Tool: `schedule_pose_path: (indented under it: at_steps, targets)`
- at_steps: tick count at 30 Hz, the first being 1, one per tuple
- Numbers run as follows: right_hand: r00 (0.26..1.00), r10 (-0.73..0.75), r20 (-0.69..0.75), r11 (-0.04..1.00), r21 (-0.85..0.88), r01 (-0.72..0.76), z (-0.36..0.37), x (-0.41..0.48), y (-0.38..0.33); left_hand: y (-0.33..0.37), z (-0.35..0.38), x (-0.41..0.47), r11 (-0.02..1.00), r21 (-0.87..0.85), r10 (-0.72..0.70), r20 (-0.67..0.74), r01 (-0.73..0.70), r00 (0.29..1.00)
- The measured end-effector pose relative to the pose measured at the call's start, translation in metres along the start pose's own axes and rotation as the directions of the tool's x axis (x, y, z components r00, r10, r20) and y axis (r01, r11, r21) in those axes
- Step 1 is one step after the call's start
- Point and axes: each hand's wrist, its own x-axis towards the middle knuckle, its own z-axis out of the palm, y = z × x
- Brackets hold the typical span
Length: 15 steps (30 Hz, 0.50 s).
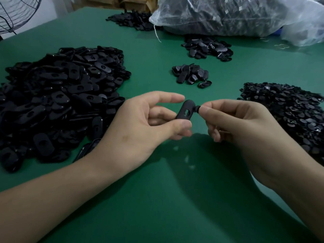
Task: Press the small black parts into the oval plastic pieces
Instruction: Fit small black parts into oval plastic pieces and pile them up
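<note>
A flat green matte surface point(157, 199) fills most of the view. It is dimly lit, with soft shadows across its near part. Beyond its far left corner, a dark wire-guard fan point(15, 13) stands before a pale wall point(48, 9). Brown cardboard boxes point(136, 3) sit behind the far edge.

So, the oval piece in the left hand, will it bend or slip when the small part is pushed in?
Probably stiff: the oval piece keeps its flat shape, pinched by the left hand. Likely light, as fingertips alone hold it up. Its smooth surface may slip when pushed.
</note>
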Motion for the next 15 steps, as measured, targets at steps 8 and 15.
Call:
schedule_pose_path:
  at_steps: [8, 15]
  targets:
    - [0.998, -0.041, 0.037, 0.999, 0.029, 0.040, -0.0014, -0.0028, 0.0045, -0.0005, 0.0026, 0.0007, 0.998, -0.054, -0.029, -0.029, 0.028, 0.999]
    - [0.992, -0.128, -0.001, 0.991, -0.035, 0.128, 0.0018, -0.0038, 0.0092, 0.0009, 0.0052, -0.0002, 0.993, -0.097, -0.069, -0.031, 0.066, 0.997]
